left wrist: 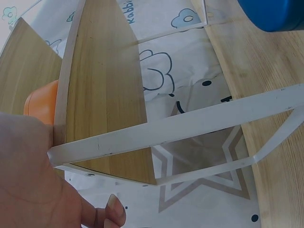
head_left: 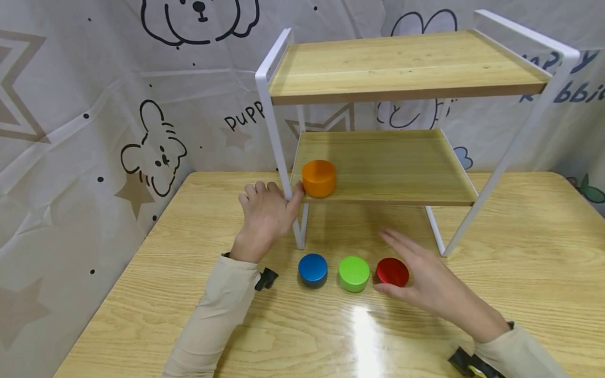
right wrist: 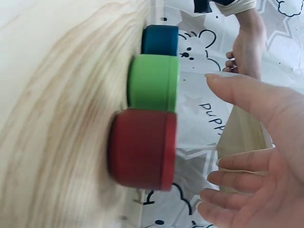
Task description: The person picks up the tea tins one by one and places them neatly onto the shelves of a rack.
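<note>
I see a creased, pale-grey cloth (head_left: 208, 144) printed with black-outlined animals and brown stars hanging beyond the left hand (head_left: 267, 215) and right hand (head_left: 425, 275); below them, a pale wood-grained table (head_left: 165, 252) reflects white light (head_left: 365, 336) between them.

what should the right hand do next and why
Probably close the right hand round the red cylinder: its thumb and fingers are spread near it, and the right wrist view shows a gap, so nothing is gripped yet.

The table (head_left: 160, 273) bears a blue cylinder (head_left: 313, 270), green cylinder (head_left: 354, 273), red cylinder (head_left: 390, 270) and rack (head_left: 508, 142), its lower shelf (head_left: 392, 163) an orange cylinder (head_left: 319, 179) at eight o'clock.
</note>
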